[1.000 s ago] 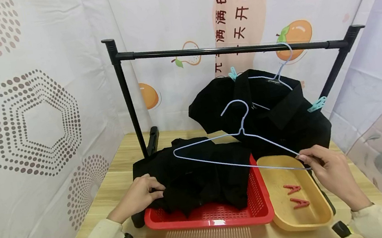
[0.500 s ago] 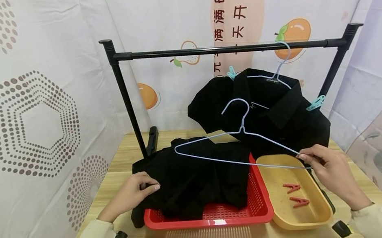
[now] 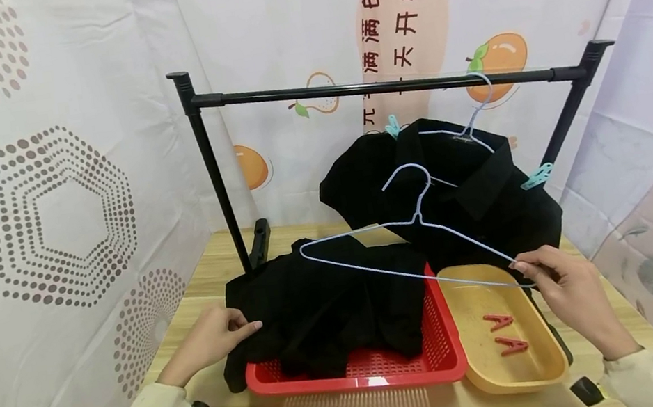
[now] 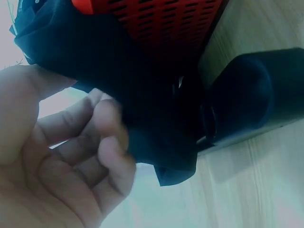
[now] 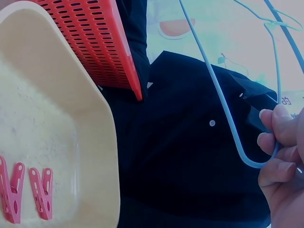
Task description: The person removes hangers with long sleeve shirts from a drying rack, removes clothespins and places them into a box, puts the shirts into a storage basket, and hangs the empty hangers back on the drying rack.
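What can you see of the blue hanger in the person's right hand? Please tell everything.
The hanger is a thin, light blue triangle, seemingly coated wire, with rounded corners, narrow neck and open hook. It is bare. The right hand pinches one corner; the opposite end sits higher in the head view, the hook pointing up and curving left. There it crosses in front of the black garment in the basket and yellow tray, off the clothes rail; whether it touches cloth is unclear.
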A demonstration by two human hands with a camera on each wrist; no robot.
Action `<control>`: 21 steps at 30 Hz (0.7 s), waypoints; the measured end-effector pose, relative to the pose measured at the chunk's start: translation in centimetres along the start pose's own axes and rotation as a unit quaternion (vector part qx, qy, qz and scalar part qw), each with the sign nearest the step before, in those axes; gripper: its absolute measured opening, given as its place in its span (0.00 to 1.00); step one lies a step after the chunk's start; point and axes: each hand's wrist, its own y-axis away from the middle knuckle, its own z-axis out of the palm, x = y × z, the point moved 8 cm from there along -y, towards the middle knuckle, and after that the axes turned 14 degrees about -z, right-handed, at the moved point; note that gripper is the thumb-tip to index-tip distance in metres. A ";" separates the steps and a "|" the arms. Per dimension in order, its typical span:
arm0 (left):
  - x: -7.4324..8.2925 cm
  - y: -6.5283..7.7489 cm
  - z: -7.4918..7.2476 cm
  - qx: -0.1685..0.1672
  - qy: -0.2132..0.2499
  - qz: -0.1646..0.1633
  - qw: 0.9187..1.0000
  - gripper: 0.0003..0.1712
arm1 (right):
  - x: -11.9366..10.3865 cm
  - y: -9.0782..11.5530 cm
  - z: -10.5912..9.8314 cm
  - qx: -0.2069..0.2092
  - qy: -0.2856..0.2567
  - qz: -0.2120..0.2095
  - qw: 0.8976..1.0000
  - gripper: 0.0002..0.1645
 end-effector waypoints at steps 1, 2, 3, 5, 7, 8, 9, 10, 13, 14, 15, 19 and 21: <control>-0.1 0.0 0.2 -0.010 0.006 -0.004 1.000 0.20 | 0.0 0.0 0.0 0.001 0.001 0.001 1.000 0.15; -0.2 0.0 0.3 -0.021 0.014 -0.010 1.000 0.20 | 0.0 0.0 -0.1 0.001 0.002 0.002 1.000 0.15; -0.2 0.1 0.5 -0.030 0.021 -0.016 0.999 0.21 | 0.0 0.0 -0.2 0.002 0.004 0.002 1.000 0.16; -0.4 0.1 0.8 -0.046 0.034 -0.030 0.998 0.21 | 0.0 0.0 -0.3 0.004 0.007 0.002 1.000 0.16; -0.6 0.0 1.1 -0.054 0.044 -0.048 0.996 0.20 | 0.0 0.1 -0.5 0.007 0.010 0.001 1.000 0.18; -0.8 0.0 1.2 -0.057 0.050 -0.059 0.995 0.20 | 0.1 0.1 -0.6 0.009 0.009 0.000 1.000 0.19; -0.9 -0.1 1.4 -0.058 0.054 -0.068 0.995 0.20 | 0.1 0.1 -0.7 0.011 0.008 -0.001 1.000 0.19; -1.1 -0.1 1.5 -0.059 0.058 -0.078 0.994 0.20 | 0.2 0.1 -0.8 0.014 0.006 -0.003 1.000 0.20; -1.4 -0.1 1.9 -0.060 0.070 -0.099 0.991 0.19 | 0.4 0.1 -1.2 0.024 0.002 -0.004 1.000 0.21; -1.4 -0.1 1.9 -0.060 0.074 -0.104 0.990 0.19 | 0.4 0.1 -1.3 0.027 0.002 -0.004 1.000 0.21; -1.5 -0.1 1.9 -0.061 0.077 -0.108 0.989 0.19 | 0.5 0.0 -1.4 0.030 0.003 -0.004 1.000 0.21; -1.5 0.0 2.1 -0.066 0.089 -0.115 0.987 0.18 | 0.8 -0.1 -2.4 0.047 0.009 -0.003 0.999 0.15; -1.5 0.0 2.1 -0.068 0.093 -0.117 0.986 0.18 | 0.9 -0.1 -3.0 0.055 0.011 0.001 0.998 0.12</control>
